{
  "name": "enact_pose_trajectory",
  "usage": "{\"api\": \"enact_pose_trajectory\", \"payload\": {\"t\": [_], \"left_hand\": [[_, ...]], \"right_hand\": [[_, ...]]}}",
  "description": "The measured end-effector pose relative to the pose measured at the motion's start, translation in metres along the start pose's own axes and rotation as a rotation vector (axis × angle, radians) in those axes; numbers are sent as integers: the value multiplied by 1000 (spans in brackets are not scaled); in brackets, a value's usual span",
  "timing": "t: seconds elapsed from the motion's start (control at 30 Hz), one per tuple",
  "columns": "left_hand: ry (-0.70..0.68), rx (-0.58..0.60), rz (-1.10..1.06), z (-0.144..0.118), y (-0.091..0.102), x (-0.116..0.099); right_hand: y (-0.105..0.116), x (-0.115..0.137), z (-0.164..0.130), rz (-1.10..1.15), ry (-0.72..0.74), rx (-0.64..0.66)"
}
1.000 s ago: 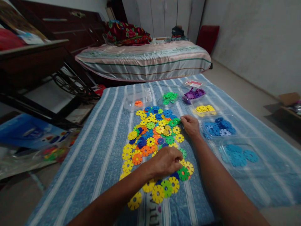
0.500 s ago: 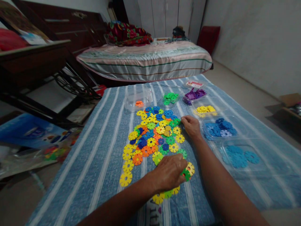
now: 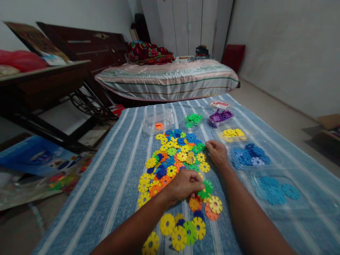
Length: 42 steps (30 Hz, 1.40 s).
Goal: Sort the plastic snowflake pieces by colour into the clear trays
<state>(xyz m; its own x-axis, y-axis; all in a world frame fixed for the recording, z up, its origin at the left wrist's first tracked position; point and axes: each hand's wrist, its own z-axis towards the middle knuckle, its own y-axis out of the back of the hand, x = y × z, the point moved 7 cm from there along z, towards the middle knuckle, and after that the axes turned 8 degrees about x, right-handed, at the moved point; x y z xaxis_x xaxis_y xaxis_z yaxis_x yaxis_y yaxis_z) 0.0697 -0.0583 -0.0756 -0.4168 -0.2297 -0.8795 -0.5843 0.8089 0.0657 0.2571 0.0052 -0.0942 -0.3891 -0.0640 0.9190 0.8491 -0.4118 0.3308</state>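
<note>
My left hand [image 3: 183, 186] is over the near part of a loose pile of notched plastic discs, its thumb and forefinger closed on the edge of a green notched disc [image 3: 206, 190]. My right hand [image 3: 217, 153] is at the right side of the pile, its fingertips pinched at a green disc [image 3: 201, 146]. Between and around the hands lie yellow discs [image 3: 171, 171], orange discs [image 3: 165, 181] and dark blue discs [image 3: 161, 172]. Closer to me are a pale yellow disc [image 3: 215, 204], a light green disc [image 3: 190, 232] and several yellow ones.
Clear trays along the right hold light blue discs [image 3: 275, 194], blue discs [image 3: 240, 156], yellow pieces [image 3: 233, 133] and purple pieces [image 3: 220, 116]. Green pieces [image 3: 193, 119] and a clear box [image 3: 149, 126] with orange pieces stand behind the pile. A bed [image 3: 170, 79] is beyond the striped cloth [image 3: 111, 170].
My left hand has drawn slightly left and up with the green disc, uncovering discs near me. My right hand stays at the pile's right edge. The camera view has tipped upward.
</note>
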Motion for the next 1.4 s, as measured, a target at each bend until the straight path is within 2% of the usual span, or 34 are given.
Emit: {"api": "enact_pose_trajectory", "payload": {"t": [0.1, 0.17, 0.23, 0.33, 0.37, 0.47, 0.57, 0.77, 0.97, 1.1, 1.27, 1.4], "left_hand": [[20, -156, -149, 13, 31, -4], [-2, -248, -239, 25, 53, -18], [-52, -330, -326, 42, 76, -44], [-279, -449, -494, 65, 109, -96], [-313, -483, -526, 72, 117, -108], [-177, -518, -436, 87, 124, -112], [-89, -488, -355, 87, 114, -92], [-118, -359, -41, 64, 80, -55], [-287, -168, 586, 37, 31, -50], [-295, -58, 863, 24, 2, -41], [-239, 2, 1170, 22, -18, -35], [-177, 33, 1313, 26, -26, -33]], "right_hand": [[0, 1, 0, 4, -5, -5], [-1, 2, -1, 6, -8, -6], [-1, 2, -1, 7, -9, -3], [-3, 2, -1, 11, -10, 5], [-3, 1, -1, 13, -11, 8], [-3, 0, -1, 19, -16, 8], [-3, -1, -1, 21, -15, 5], [0, 1, 0, 6, -20, -9], [2, 4, -1, 8, -26, 0], [2, 3, -1, 5, -19, -2], [2, 0, 0, -8, -15, -5], [2, -2, 0, -2, -12, -1]]}}
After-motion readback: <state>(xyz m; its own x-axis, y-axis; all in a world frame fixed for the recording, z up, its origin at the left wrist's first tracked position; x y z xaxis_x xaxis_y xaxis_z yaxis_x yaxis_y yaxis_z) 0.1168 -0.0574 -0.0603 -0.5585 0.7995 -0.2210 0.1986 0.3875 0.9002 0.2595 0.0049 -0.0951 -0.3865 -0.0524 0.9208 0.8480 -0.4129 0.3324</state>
